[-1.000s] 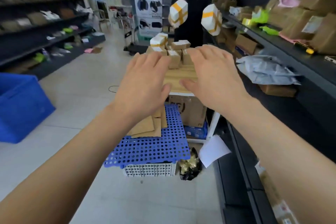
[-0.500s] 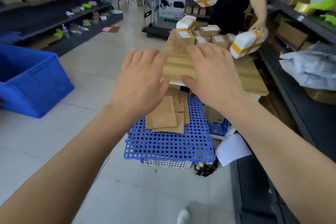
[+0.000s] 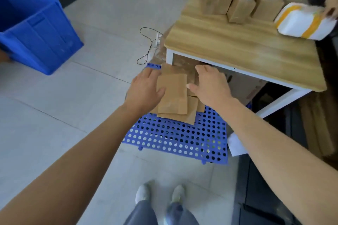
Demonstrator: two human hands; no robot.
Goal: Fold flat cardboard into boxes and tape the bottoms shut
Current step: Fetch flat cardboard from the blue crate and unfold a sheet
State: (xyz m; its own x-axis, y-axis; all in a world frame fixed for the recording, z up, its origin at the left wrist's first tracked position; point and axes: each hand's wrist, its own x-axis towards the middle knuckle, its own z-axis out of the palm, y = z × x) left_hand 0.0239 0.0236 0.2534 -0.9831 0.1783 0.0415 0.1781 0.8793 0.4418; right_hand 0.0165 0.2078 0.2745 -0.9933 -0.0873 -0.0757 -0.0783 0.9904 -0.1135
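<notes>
A small pile of flat brown cardboard blanks (image 3: 173,95) lies on a blue perforated plastic platform (image 3: 175,139) below the table's near corner. My left hand (image 3: 144,91) rests at the pile's left edge, its thumb lying across the top blank. At the pile's right edge my right hand (image 3: 210,86) hovers with fingers spread, thumb close to the top blank; whether it touches is unclear. Neither hand has lifted a blank. Several made-up brown boxes (image 3: 243,3) stand on the wooden table (image 3: 237,45).
A white parcel with yellow tape (image 3: 303,22) is held by another person's hand at the table's far right. A blue plastic bin (image 3: 36,27) sits on the floor at left. A black cable (image 3: 148,45) trails beside the table. Dark shelving runs along the right.
My view has tilted down from the shelves and the person ahead to the floor. Both hands dropped from above the table to the cardboard pile on the blue platform.
</notes>
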